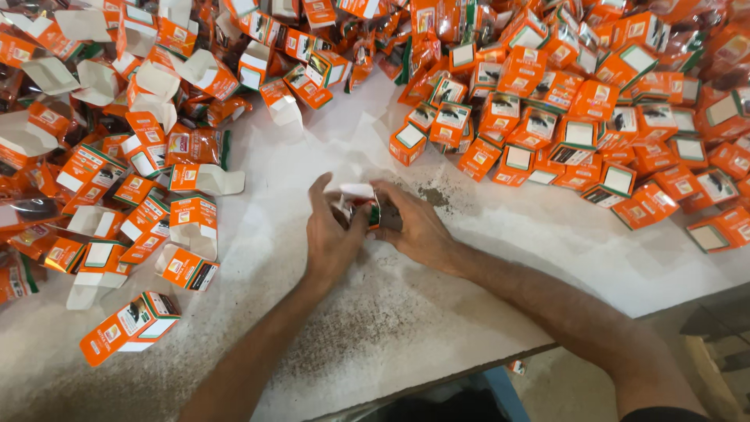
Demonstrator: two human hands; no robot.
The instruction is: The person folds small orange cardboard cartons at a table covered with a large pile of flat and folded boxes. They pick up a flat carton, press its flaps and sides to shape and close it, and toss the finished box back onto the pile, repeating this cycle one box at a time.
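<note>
My left hand [332, 234] and my right hand [414, 227] meet at the middle of a white table [500, 242]. Between them they hold a small orange carton [361, 202] with a white flap and a dark packet at its mouth. My fingers cover most of the carton, so its exact state is hidden. Both forearms reach in from the bottom edge of the head view.
Open orange cartons with white flaps [187, 227] lie heaped at the left. Closed orange cartons [562, 125] are piled at the right and back. One closed carton [129, 328] lies alone at the front left. Dark crumbs [433, 195] dust the table. The table's edge [484, 363] runs along the bottom right.
</note>
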